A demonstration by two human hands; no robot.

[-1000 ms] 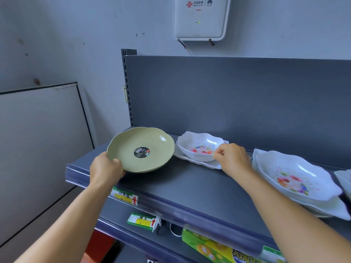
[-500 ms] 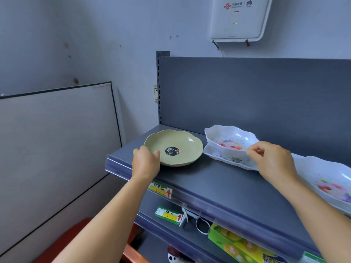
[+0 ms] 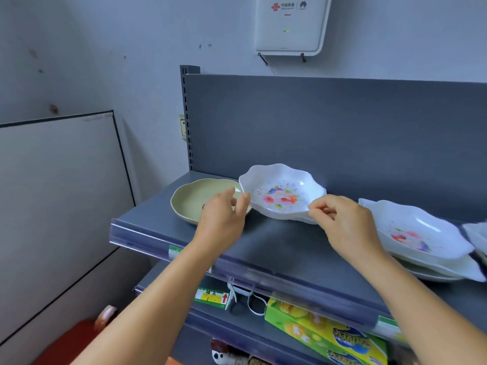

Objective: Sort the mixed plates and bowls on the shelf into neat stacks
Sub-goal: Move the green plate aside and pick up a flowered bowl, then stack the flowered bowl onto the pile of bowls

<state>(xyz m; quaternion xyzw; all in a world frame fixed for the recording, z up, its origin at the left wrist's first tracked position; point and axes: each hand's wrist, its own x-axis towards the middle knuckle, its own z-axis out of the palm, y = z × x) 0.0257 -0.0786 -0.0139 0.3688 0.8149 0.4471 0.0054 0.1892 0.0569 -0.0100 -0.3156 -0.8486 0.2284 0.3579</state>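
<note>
Right now the right hand (image 3: 347,222) has its thumb and forefinger pinched on the near right rim of a white floral bowl (image 3: 282,194), the other fingers curled beneath. That bowl is tilted, its left edge raised, and whether its base touches the surface I cannot tell; a sliver of another white dish shows under its right side. Opposite, the left hand (image 3: 222,219) is spread loose, fingers nearly straight, thumb and fingertips close to the bowl's left rim; whether they touch it is unclear, and the hand grips nothing. Behind that hand a pale green plate (image 3: 195,198) lies flat near the left end of the grey shelf (image 3: 276,241), just beside the bowl and partly hidden by the fingers. Farther right on the same shelf a stack of white floral dishes (image 3: 419,233) sits near the right forearm, with another white piece blurred at the frame's edge. Below, a lower shelf carries a green and yellow box (image 3: 324,335) and a white cable (image 3: 250,301). Above the shelf's back panel a white router (image 3: 290,25) hangs on the wall
</note>
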